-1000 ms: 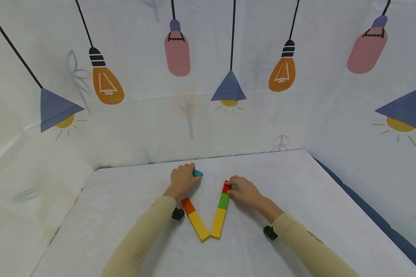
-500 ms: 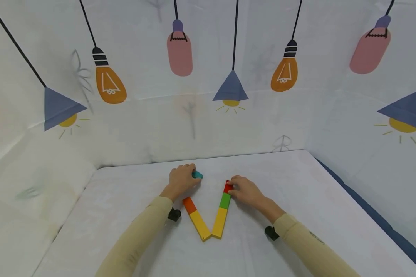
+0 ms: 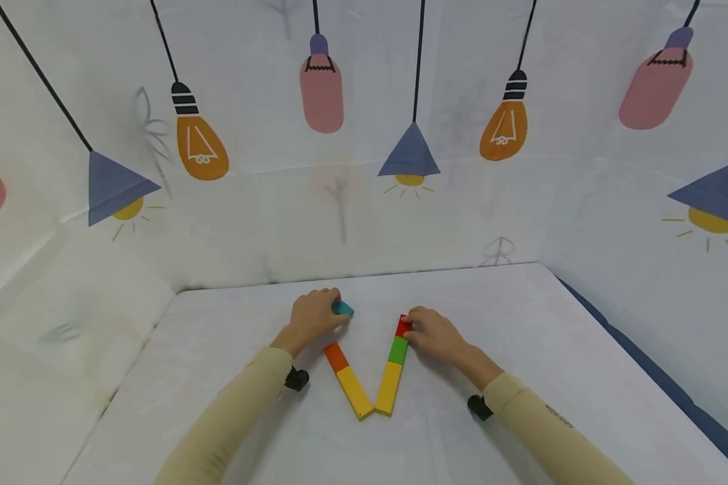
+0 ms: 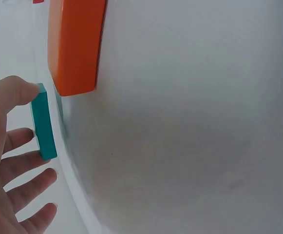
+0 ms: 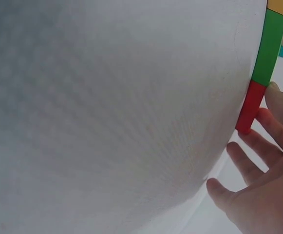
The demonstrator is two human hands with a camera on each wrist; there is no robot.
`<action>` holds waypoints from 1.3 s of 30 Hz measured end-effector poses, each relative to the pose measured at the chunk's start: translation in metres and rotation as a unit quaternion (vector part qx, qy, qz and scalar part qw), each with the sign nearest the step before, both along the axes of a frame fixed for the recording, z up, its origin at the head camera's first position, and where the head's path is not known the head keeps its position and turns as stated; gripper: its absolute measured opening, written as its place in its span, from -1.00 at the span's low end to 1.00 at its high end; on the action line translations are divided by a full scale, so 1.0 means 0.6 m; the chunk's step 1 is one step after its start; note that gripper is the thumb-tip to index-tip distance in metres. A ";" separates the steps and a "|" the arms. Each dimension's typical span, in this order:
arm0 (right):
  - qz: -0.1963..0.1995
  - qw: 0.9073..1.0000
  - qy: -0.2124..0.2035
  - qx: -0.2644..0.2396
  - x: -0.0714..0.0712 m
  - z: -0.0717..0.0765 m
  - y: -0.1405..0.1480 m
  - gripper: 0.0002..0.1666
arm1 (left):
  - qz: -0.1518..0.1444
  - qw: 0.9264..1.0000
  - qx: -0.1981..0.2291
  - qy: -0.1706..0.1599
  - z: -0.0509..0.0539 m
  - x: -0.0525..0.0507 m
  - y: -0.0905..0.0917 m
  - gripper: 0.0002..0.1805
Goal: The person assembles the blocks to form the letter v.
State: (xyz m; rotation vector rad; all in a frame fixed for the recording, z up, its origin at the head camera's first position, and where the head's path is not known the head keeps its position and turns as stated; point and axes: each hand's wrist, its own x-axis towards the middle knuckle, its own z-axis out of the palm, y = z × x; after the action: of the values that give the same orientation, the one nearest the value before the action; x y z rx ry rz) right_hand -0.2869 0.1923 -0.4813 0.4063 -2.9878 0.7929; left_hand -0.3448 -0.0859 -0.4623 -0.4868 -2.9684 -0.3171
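My left hand (image 3: 313, 314) pinches a teal block (image 3: 342, 308) between thumb and fingertips. In the left wrist view the teal block (image 4: 44, 124) stands apart from the orange block (image 4: 78, 48). Below that hand, the orange block (image 3: 336, 357) meets the end of a long yellow block (image 3: 355, 393). My right hand (image 3: 438, 334) grips a red block (image 3: 402, 326) by thumb and fingers. The red one lies in line with a green block (image 3: 398, 349) and a second yellow block (image 3: 389, 389). Both rows meet at the bottom in a V.
The blocks lie on a white-covered table (image 3: 491, 303). Behind it hangs a white cloth (image 3: 267, 222) printed with lamps and bulbs. A dark blue strip (image 3: 655, 367) runs along the right edge. Black wrist cameras (image 3: 479, 407) sit under both wrists.
My left hand, with the teal block, has drifted slightly left and nearer the orange block. My right hand stays on the red block. The whole head view has shifted a little.
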 end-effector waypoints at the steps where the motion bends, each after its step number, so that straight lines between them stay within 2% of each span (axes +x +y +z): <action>1: -0.001 1.000 0.000 0.002 0.000 0.000 0.000 -0.59 | -0.001 1.000 0.001 -0.001 0.001 0.001 -0.001 -0.58; 14: 0.009 1.000 0.006 -0.003 -0.002 -0.001 0.006 -0.60 | -0.014 0.999 0.019 -0.028 0.008 0.017 -0.019 -0.53; 23: 0.013 1.000 0.001 -0.005 0.001 0.003 0.003 -0.60 | -0.026 0.999 0.018 -0.038 -0.002 0.022 -0.041 -0.52; 32: 0.025 1.000 0.014 0.003 -0.003 0.005 0.006 -0.58 | -0.033 0.999 0.018 -0.038 0.001 0.027 -0.054 -0.51; 39: 0.024 1.000 0.006 0.001 -0.003 0.001 0.005 -0.58 | -0.041 0.998 0.018 -0.045 -0.006 0.033 -0.062 -0.49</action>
State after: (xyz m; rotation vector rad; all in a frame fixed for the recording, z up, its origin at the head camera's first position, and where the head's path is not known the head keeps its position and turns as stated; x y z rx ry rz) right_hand -0.2889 0.1952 -0.4804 0.4841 -2.9794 0.7875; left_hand -0.3251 -0.1233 -0.4659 -0.6068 -3.0295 -0.4104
